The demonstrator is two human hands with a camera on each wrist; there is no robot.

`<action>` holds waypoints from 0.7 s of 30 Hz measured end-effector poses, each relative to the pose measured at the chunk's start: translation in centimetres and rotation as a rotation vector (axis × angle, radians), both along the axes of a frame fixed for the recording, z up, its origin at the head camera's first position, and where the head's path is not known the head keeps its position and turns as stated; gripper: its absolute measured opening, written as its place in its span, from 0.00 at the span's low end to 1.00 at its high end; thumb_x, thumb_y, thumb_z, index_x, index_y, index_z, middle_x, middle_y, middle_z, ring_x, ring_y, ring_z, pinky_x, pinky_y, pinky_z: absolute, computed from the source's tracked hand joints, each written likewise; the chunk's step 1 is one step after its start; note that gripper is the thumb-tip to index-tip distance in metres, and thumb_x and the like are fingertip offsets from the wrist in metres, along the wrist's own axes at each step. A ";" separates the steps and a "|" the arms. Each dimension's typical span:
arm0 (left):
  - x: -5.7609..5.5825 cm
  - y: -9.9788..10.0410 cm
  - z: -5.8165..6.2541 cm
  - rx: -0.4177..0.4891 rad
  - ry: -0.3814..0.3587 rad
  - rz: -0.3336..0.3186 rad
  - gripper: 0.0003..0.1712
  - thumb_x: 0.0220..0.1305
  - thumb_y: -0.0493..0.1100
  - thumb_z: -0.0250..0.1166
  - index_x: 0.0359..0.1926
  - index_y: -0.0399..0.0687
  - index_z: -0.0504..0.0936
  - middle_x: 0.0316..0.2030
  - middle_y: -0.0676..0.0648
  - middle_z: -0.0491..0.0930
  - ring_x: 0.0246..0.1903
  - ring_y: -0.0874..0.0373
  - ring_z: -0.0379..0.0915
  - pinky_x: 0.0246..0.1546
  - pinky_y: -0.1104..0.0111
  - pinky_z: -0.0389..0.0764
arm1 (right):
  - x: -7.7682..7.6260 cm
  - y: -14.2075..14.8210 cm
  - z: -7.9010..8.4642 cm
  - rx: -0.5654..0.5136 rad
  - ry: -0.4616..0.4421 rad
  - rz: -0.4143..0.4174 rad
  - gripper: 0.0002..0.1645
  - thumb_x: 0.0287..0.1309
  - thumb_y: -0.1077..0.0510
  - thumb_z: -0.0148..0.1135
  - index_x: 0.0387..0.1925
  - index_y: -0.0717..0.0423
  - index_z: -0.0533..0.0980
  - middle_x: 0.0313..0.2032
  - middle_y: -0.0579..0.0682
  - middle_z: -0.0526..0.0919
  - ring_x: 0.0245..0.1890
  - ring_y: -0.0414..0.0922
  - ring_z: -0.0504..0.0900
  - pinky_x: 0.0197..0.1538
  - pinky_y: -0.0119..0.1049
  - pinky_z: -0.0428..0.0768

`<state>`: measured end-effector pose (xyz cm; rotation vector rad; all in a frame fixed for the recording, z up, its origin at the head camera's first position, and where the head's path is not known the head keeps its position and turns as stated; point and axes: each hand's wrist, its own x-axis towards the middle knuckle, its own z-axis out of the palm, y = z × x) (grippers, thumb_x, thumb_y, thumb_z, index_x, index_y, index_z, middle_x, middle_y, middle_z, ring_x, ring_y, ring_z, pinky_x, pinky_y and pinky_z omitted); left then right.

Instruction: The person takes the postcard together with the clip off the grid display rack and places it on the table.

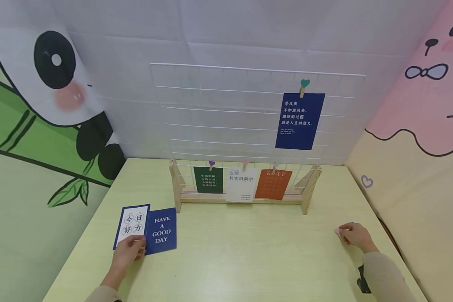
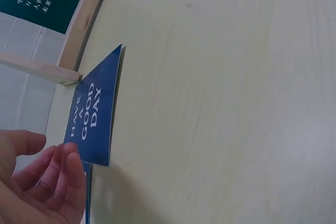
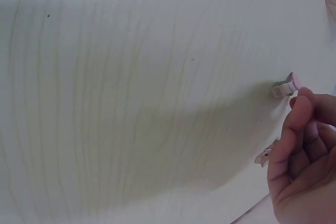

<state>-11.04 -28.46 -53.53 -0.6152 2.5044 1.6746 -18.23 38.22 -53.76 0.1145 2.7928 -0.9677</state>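
My left hand (image 1: 129,251) is over the lower edge of a navy-bordered card (image 1: 136,218) with a white panel, which lies on the table at the left. In the left wrist view a gap shows between its thumb and loosely bent fingers. A navy "HAVE A GOOD DAY" card (image 2: 92,114) lies just beyond, overlapping the first card. At the table's right side my right hand (image 1: 356,235) pinches the heart end of a small clip (image 3: 285,86) with a pink heart, low over the table. Another clip (image 3: 264,153) lies beside these fingers, partly hidden behind them.
A white wire grid (image 1: 219,98) on a wooden stand (image 1: 241,200) rises at the back. Heart clips hold a navy card (image 1: 300,121) high right and green (image 1: 209,180), white (image 1: 239,188) and orange (image 1: 273,186) cards low. A black object (image 1: 363,280) lies beside my right sleeve.
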 end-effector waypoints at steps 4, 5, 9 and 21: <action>-0.6 -0.1 -0.3 -0.006 0.035 0.012 0.22 0.63 0.45 0.53 0.47 0.28 0.69 0.33 0.37 0.77 0.26 0.54 0.75 0.24 0.66 0.78 | -0.2 -0.1 0.3 -0.010 -0.004 -0.011 0.16 0.56 0.62 0.48 0.40 0.74 0.71 0.15 0.47 0.73 0.16 0.43 0.72 0.22 0.35 0.69; -0.8 -0.3 -0.6 -0.009 0.044 0.014 0.22 0.63 0.45 0.53 0.48 0.28 0.69 0.34 0.37 0.77 0.27 0.54 0.75 0.24 0.66 0.78 | -0.2 -0.1 0.4 -0.011 0.001 -0.009 0.17 0.57 0.62 0.48 0.40 0.75 0.71 0.15 0.47 0.73 0.16 0.43 0.72 0.22 0.35 0.69; -2.6 -1.9 -3.8 -0.045 0.108 0.012 0.27 0.60 0.55 0.55 0.46 0.34 0.72 0.33 0.41 0.78 0.26 0.57 0.76 0.21 0.69 0.77 | -0.4 -0.3 0.9 0.001 0.042 0.009 0.16 0.58 0.61 0.49 0.40 0.74 0.72 0.15 0.47 0.74 0.16 0.43 0.73 0.23 0.36 0.70; -7.7 -4.8 -8.2 -0.108 0.242 0.012 0.29 0.55 0.66 0.50 0.47 0.51 0.73 0.36 0.46 0.77 0.31 0.54 0.76 0.26 0.68 0.78 | -1.2 -0.9 3.9 -0.023 0.121 0.056 0.20 0.61 0.58 0.49 0.44 0.74 0.70 0.18 0.50 0.76 0.17 0.44 0.75 0.22 0.36 0.73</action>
